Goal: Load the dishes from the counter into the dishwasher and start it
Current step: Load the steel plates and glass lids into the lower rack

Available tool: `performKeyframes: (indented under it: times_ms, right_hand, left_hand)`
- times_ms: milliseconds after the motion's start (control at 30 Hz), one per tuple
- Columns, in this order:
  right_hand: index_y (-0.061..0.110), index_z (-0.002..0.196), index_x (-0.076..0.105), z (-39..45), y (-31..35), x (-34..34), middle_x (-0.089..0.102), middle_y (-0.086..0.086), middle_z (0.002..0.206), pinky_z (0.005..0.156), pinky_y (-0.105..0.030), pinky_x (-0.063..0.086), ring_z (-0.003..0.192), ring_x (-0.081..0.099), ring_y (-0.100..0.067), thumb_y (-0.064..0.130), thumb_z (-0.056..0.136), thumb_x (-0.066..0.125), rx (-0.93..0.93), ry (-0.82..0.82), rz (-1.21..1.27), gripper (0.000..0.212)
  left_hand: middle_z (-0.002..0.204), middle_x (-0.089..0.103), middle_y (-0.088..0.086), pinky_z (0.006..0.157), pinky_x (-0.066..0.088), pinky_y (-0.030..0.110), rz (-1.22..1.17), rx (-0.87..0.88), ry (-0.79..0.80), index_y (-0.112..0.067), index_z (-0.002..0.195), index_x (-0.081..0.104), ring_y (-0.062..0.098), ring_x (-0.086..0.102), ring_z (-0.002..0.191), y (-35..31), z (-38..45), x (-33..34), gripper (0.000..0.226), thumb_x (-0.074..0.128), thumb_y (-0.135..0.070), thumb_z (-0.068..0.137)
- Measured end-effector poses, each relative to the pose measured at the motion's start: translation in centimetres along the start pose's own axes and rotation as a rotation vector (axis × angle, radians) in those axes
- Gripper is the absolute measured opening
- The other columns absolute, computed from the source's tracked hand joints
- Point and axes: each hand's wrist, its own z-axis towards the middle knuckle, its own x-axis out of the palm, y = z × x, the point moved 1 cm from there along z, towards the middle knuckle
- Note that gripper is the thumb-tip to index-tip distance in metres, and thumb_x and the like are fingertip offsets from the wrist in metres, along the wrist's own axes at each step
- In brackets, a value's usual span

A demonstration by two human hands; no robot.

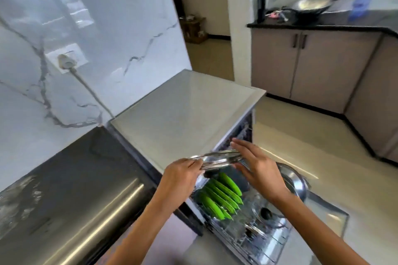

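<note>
Head view. We see both hands holding a round steel plate (217, 158) nearly level above the pulled-out lower rack (254, 236) of the open dishwasher (185, 112). The left hand (183, 173) pinches the plate's near-left rim, fingers curled over the edge. The right hand (256, 165) lies against the plate's right rim with fingers extended and nearly straight, thumb below; we cannot tell whether the thumb presses the underside.

In the rack, a row of green plates (221, 198) stands on edge, tilted, directly beneath the held plate. To the right of them we note a steel bowl (295, 180) at the rack's far-right side and a glass lid with a dark knob (267, 214) lying nearer the front.

Left of the dishwasher lies a steel sink drainboard (71, 196), wet in places. A plug and cable (69, 63) sit in the wall socket on the marbled backsplash (97, 17). Across the room, a wok (310, 5) rests on the dark counter (323, 26) above beige cabinets (312, 62).
</note>
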Motion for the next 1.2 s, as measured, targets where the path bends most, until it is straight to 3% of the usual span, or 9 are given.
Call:
performKeyframes:
  times_ms: [133, 333, 467, 567, 767, 833, 933, 1033, 1200]
  right_hand:
    - [0.020, 0.116, 0.063, -3.9, -5.2, -4.5, 0.063, 0.005, 0.119, 0.068, -0.027, 0.054, 0.101, 0.062, -0.014, 0.033, 0.090, 0.052, 0.075, -0.070, -0.044, 0.031]
    - [0.014, 0.098, 0.064, -9.1, -13.2, -6.5, 0.067, -0.001, 0.089, 0.047, -0.036, 0.053, 0.070, 0.065, -0.027, 0.014, 0.081, 0.067, 0.346, -0.083, -0.146, 0.017]
    - [0.013, 0.092, 0.067, -11.3, -18.2, -5.2, 0.067, 0.000, 0.080, 0.042, -0.023, 0.044, 0.060, 0.064, -0.023, 0.009, 0.079, 0.070, 0.511, -0.099, -0.285, 0.014]
    - [0.014, 0.090, 0.070, -12.5, -22.1, -3.3, 0.068, 0.001, 0.075, 0.043, -0.011, 0.030, 0.052, 0.061, -0.019, 0.013, 0.076, 0.063, 0.629, -0.105, -0.356, 0.015]
    - [0.013, 0.088, 0.069, -15.0, -30.8, 1.4, 0.069, -0.001, 0.077, 0.043, -0.007, 0.023, 0.048, 0.058, -0.017, 0.000, 0.075, 0.073, 0.870, -0.173, -0.384, 0.018]
    - [0.014, 0.087, 0.070, -15.2, -33.6, 2.6, 0.069, -0.002, 0.075, 0.042, -0.011, 0.024, 0.048, 0.059, -0.022, 0.001, 0.072, 0.077, 0.919, -0.195, -0.398, 0.021]
    - [0.015, 0.088, 0.071, -15.1, -37.7, 4.1, 0.070, -0.002, 0.077, 0.042, -0.021, 0.036, 0.053, 0.063, -0.027, 0.001, 0.071, 0.079, 0.924, -0.224, -0.384, 0.023]
    - [0.015, 0.092, 0.070, -14.8, -41.5, 5.0, 0.071, 0.000, 0.083, 0.046, -0.029, 0.047, 0.058, 0.064, -0.027, 0.006, 0.077, 0.075, 0.885, -0.225, -0.319, 0.019]
    - [0.020, 0.093, 0.069, -14.2, -46.9, 5.8, 0.070, 0.004, 0.084, 0.052, -0.035, 0.050, 0.064, 0.063, -0.026, 0.014, 0.083, 0.069, 0.874, -0.151, -0.231, 0.012]
  left_hand:
    - [0.080, 0.072, 0.000, 0.060, 0.057, 0.027, -0.108, 0.161, 0.030, -0.008, 0.088, 0.072, 0.018, 0.068, 0.072, -5.5, 5.1, 3.7, 0.019, 0.081, -0.011, 0.072]
    - [0.088, 0.074, 0.003, 0.076, 0.057, 0.029, -0.276, 0.337, 0.208, -0.005, 0.093, 0.073, 0.015, 0.070, 0.079, -10.6, 11.9, 13.2, 0.023, 0.081, -0.011, 0.071]
    - [0.096, 0.073, 0.003, 0.077, 0.057, 0.032, -0.382, 0.391, 0.323, -0.005, 0.096, 0.073, 0.017, 0.069, 0.088, -12.4, 15.4, 21.6, 0.026, 0.080, -0.007, 0.070]
    - [0.108, 0.071, 0.005, 0.091, 0.052, 0.032, -0.427, 0.371, 0.315, -0.006, 0.104, 0.072, 0.017, 0.066, 0.102, -13.3, 17.1, 28.2, 0.036, 0.079, 0.000, 0.070]
    - [0.127, 0.060, 0.011, 0.100, 0.044, 0.033, -0.342, 0.138, 0.390, -0.001, 0.120, 0.062, 0.024, 0.060, 0.115, -12.4, 16.5, 42.4, 0.045, 0.075, -0.006, 0.078]
    - [0.142, 0.045, 0.012, 0.108, 0.035, 0.038, -0.275, 0.122, 0.543, -0.002, 0.134, 0.049, 0.028, 0.048, 0.129, -12.5, 15.9, 46.9, 0.047, 0.061, -0.014, 0.091]
    - [0.158, 0.006, 0.005, 0.117, 0.008, 0.039, -0.149, 0.140, 0.776, -0.012, 0.151, 0.015, 0.022, 0.009, 0.146, -13.3, 15.6, 52.7, 0.055, 0.033, -0.030, 0.103]
    - [0.159, -0.004, 0.004, 0.116, -0.001, 0.044, -0.072, 0.179, 0.856, -0.016, 0.152, 0.005, 0.022, -0.003, 0.146, -14.7, 16.1, 57.5, 0.060, 0.031, -0.037, 0.102]
    - [0.157, -0.016, 0.004, 0.114, -0.010, 0.047, 0.007, 0.195, 0.963, -0.018, 0.152, -0.004, 0.023, -0.013, 0.145, -16.0, 17.1, 63.9, 0.062, 0.023, -0.043, 0.102]
